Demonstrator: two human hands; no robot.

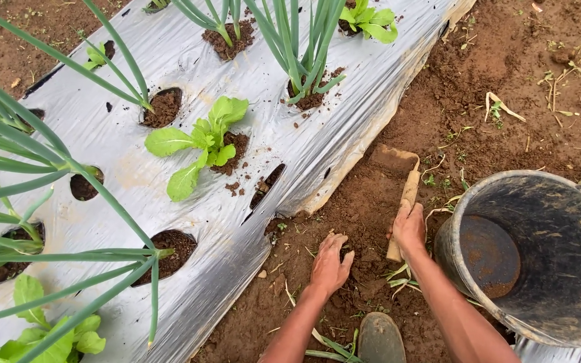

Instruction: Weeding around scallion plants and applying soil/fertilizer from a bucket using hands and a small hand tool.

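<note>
While hands [371, 249] dig soil, bucket [539, 255] crowds right, mulch sheet [122, 154] left.

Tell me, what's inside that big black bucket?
The bucket looks almost empty: just a dirty, rust-brown bottom with smears of soil on its walls. Its near rim hides part of the inside, so anything tucked there cannot be seen.

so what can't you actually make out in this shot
Head view:
- right hand hides the middle of the wooden tool; soil covers its blade.
- left hand fingertips curl into the soil.
- bucket cut off by the right edge.
- boot cut off by the bottom edge.
</note>
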